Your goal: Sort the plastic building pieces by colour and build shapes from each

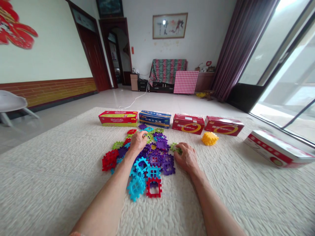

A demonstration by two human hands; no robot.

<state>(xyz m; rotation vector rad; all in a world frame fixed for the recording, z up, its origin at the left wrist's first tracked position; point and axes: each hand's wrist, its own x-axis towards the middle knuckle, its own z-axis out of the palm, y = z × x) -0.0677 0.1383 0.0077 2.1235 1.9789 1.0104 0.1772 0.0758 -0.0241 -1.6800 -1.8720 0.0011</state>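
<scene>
A heap of plastic interlocking building tiles lies on the cream quilted cover between my arms, with purple tiles (161,144), light blue tiles (136,187), red tiles (110,160) and green ones. My left hand (138,143) is over the back of the heap, its fingers closed on a green tile (149,137). At the heap's right side, my right hand (187,156) has its fingers curled round another green tile (174,147), partly hidden by the hand. A stack of yellow tiles (210,138) sits apart, farther right. One red tile (154,188) lies at the near edge.
Behind the heap stand a red and yellow box (118,118), a blue box (155,119) and two dark red boxes (188,124). A white and red box (278,149) lies at the right. The quilted cover (61,157) spreads underneath everything.
</scene>
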